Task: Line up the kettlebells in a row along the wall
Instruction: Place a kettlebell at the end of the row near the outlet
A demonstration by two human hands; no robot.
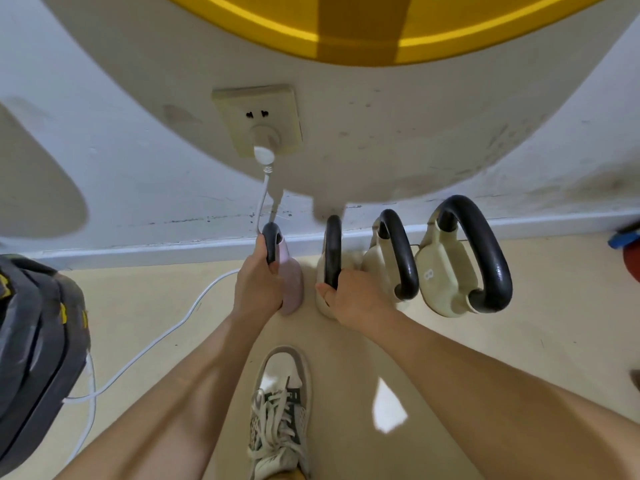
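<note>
Pink kettlebell [290,282] in left hand [258,285], cream kettlebell [323,271] in right hand [356,299] (bare floor [519,341] behind)

Pink kettlebell [291,282], three cream kettlebells [446,271] with black handles [485,251], white cable [166,334], beige floor [519,341].

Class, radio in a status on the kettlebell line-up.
Left hand shut on pink kettlebell. Right hand shut on cream kettlebell. White cable trailing left of pink kettlebell.

left hand [258,285] grips pink kettlebell [291,282] | right hand [356,299] grips cream kettlebell [323,268]
</note>
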